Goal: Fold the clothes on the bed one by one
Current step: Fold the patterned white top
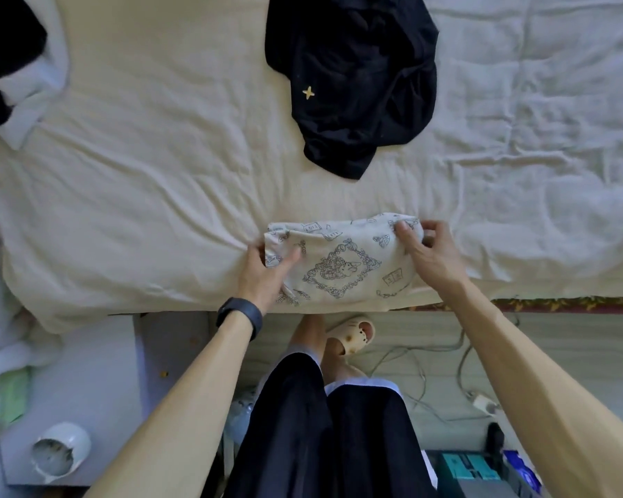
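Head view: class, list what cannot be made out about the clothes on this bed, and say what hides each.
- Black garment: head view, top cut off by the upper edge; crumpled, so its type is unclear.
- Black-and-white item: head view, cut by the left and upper edges.
- Printed cloth: head view, inner layers hidden by its own fold; left hand and right hand cover its ends.

printed garment [342, 260]: cream cloth, matt, soft, with a dark line-drawn print.
black garment [356, 77]: matt cloth, crumpled, with a small gold star motif.
bed sheet [141, 174]: cream cloth, matt, finely creased.
quilt [536, 120]: pale grey cloth, matt, wrinkled.
wristband [240, 314]: black, matt, smooth.
slipper [353, 336]: cream, smooth, moulded, dull sheen.
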A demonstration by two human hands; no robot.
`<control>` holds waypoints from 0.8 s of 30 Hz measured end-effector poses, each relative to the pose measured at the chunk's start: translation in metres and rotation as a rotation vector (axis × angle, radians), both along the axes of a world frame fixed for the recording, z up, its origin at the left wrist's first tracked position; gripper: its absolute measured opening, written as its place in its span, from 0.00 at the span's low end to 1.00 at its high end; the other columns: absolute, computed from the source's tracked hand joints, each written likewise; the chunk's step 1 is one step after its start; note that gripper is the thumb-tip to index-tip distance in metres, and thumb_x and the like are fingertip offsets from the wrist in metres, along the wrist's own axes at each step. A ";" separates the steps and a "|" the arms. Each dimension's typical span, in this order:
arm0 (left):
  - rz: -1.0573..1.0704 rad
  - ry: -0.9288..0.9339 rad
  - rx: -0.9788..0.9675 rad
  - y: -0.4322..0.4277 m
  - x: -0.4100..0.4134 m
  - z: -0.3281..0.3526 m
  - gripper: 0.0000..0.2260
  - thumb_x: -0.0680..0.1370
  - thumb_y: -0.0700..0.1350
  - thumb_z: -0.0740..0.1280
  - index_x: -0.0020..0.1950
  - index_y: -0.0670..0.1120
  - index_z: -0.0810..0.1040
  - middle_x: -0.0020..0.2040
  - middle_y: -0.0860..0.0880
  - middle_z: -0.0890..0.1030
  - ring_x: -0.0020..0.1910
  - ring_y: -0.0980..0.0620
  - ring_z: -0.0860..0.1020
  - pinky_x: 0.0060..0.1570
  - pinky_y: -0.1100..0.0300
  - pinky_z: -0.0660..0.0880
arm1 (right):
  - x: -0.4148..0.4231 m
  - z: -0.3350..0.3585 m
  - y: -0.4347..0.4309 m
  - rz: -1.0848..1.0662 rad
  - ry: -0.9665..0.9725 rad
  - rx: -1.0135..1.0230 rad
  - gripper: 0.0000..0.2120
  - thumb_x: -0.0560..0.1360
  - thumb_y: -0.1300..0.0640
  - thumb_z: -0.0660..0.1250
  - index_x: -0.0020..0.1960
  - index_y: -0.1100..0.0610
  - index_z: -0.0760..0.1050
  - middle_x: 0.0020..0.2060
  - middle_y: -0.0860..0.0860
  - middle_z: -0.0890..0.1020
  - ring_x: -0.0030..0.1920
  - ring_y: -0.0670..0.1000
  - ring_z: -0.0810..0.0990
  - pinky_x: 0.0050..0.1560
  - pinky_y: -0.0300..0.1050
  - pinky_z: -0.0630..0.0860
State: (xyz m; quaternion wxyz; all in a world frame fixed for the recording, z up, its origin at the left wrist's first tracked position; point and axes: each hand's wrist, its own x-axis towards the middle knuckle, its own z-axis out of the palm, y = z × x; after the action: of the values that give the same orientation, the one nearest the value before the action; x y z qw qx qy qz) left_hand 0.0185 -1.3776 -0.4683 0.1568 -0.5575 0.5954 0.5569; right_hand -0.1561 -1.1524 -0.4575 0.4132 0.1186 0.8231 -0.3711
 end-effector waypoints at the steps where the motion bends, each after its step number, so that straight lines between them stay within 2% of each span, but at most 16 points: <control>1: -0.024 0.013 0.032 -0.002 0.006 0.000 0.27 0.71 0.56 0.77 0.65 0.49 0.73 0.58 0.54 0.80 0.58 0.52 0.80 0.56 0.62 0.75 | 0.001 0.001 0.006 0.004 -0.037 -0.047 0.28 0.74 0.34 0.70 0.66 0.50 0.68 0.59 0.50 0.80 0.54 0.48 0.82 0.52 0.49 0.82; 3: -0.036 0.023 0.077 -0.004 0.015 -0.001 0.16 0.74 0.46 0.77 0.59 0.48 0.76 0.52 0.54 0.82 0.54 0.50 0.82 0.52 0.60 0.78 | 0.002 -0.001 0.019 0.028 -0.123 -0.152 0.33 0.74 0.39 0.74 0.71 0.52 0.67 0.62 0.48 0.80 0.57 0.47 0.82 0.52 0.47 0.81; 6: 0.022 0.021 0.118 -0.005 0.015 0.000 0.05 0.78 0.48 0.73 0.51 0.49 0.81 0.47 0.50 0.86 0.54 0.44 0.83 0.57 0.50 0.79 | 0.005 -0.009 0.035 0.097 -0.224 -0.224 0.38 0.67 0.45 0.80 0.73 0.48 0.70 0.61 0.47 0.83 0.61 0.50 0.83 0.57 0.53 0.81; 9: 0.145 0.029 0.175 -0.004 0.003 0.004 0.12 0.77 0.55 0.72 0.55 0.49 0.83 0.50 0.49 0.86 0.54 0.43 0.83 0.60 0.44 0.78 | 0.007 -0.003 0.030 0.073 -0.200 -0.280 0.23 0.75 0.47 0.75 0.68 0.50 0.76 0.57 0.49 0.85 0.56 0.49 0.85 0.48 0.43 0.82; 11: 0.220 0.083 0.176 -0.006 -0.007 0.013 0.21 0.73 0.61 0.74 0.61 0.51 0.81 0.55 0.54 0.84 0.57 0.38 0.81 0.61 0.38 0.76 | 0.004 0.007 0.020 -0.043 -0.216 -0.339 0.19 0.79 0.49 0.71 0.68 0.51 0.76 0.56 0.50 0.86 0.53 0.47 0.86 0.43 0.40 0.82; 12: 0.235 0.117 0.180 -0.006 -0.011 0.019 0.26 0.71 0.63 0.74 0.65 0.52 0.79 0.59 0.56 0.82 0.61 0.34 0.78 0.59 0.37 0.77 | 0.002 0.014 0.019 -0.099 -0.215 -0.358 0.20 0.79 0.49 0.70 0.69 0.51 0.74 0.56 0.50 0.85 0.52 0.46 0.86 0.43 0.42 0.82; 14: 0.229 0.160 0.217 -0.003 -0.021 0.039 0.32 0.73 0.62 0.73 0.72 0.49 0.73 0.65 0.56 0.79 0.63 0.29 0.75 0.46 0.45 0.81 | -0.001 0.037 0.023 -0.175 -0.190 -0.368 0.20 0.79 0.47 0.70 0.68 0.49 0.73 0.56 0.50 0.85 0.53 0.48 0.86 0.48 0.50 0.83; 15: 0.218 0.185 0.233 -0.001 -0.030 0.056 0.29 0.76 0.59 0.72 0.73 0.48 0.71 0.65 0.53 0.79 0.59 0.29 0.76 0.41 0.49 0.81 | -0.005 0.053 0.028 -0.200 -0.174 -0.375 0.20 0.78 0.46 0.70 0.68 0.48 0.73 0.56 0.51 0.85 0.54 0.49 0.86 0.51 0.55 0.83; 17: 0.141 0.238 0.249 0.005 -0.048 0.094 0.25 0.79 0.54 0.69 0.72 0.47 0.69 0.67 0.47 0.78 0.50 0.34 0.80 0.44 0.51 0.80 | -0.014 0.094 0.043 -0.225 -0.131 -0.381 0.19 0.78 0.45 0.70 0.66 0.48 0.73 0.56 0.53 0.85 0.54 0.51 0.86 0.53 0.60 0.83; 18: 0.098 0.266 0.257 0.009 -0.060 0.115 0.27 0.78 0.53 0.70 0.74 0.47 0.67 0.66 0.47 0.77 0.46 0.38 0.80 0.45 0.51 0.79 | -0.019 0.119 0.050 -0.230 -0.102 -0.383 0.19 0.77 0.44 0.70 0.66 0.48 0.73 0.56 0.53 0.85 0.53 0.51 0.86 0.53 0.60 0.83; 19: 0.053 0.282 0.264 0.013 -0.072 0.137 0.30 0.77 0.54 0.70 0.75 0.46 0.65 0.61 0.48 0.78 0.41 0.42 0.79 0.45 0.50 0.78 | -0.025 0.144 0.060 -0.236 -0.070 -0.385 0.20 0.76 0.43 0.70 0.66 0.47 0.73 0.56 0.53 0.85 0.52 0.51 0.87 0.52 0.61 0.83; 21: -0.047 0.332 0.259 0.024 -0.100 0.182 0.24 0.76 0.54 0.71 0.67 0.45 0.72 0.49 0.48 0.79 0.34 0.48 0.76 0.40 0.52 0.75 | -0.036 0.197 0.082 -0.274 0.000 -0.395 0.22 0.74 0.40 0.70 0.64 0.48 0.73 0.56 0.54 0.85 0.51 0.52 0.87 0.50 0.58 0.84; 23: -0.166 0.382 0.250 0.044 -0.130 0.231 0.13 0.78 0.52 0.70 0.56 0.45 0.75 0.45 0.46 0.78 0.33 0.52 0.76 0.33 0.59 0.74 | -0.043 0.251 0.112 -0.312 0.083 -0.407 0.20 0.75 0.40 0.70 0.61 0.49 0.74 0.54 0.53 0.85 0.50 0.52 0.87 0.49 0.57 0.84; 24: -0.209 0.420 0.248 0.055 -0.145 0.253 0.11 0.79 0.50 0.70 0.54 0.44 0.76 0.45 0.46 0.79 0.34 0.53 0.77 0.33 0.59 0.76 | -0.044 0.278 0.129 -0.326 0.115 -0.427 0.19 0.76 0.41 0.70 0.61 0.50 0.74 0.53 0.52 0.86 0.50 0.52 0.87 0.47 0.57 0.84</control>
State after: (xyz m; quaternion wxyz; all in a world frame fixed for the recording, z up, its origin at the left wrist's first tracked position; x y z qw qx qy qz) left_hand -0.1262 -1.3224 -0.2149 0.1536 -0.3416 0.5966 0.7098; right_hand -0.2003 -1.0231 -0.1792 0.3163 0.1386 0.7184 -0.6039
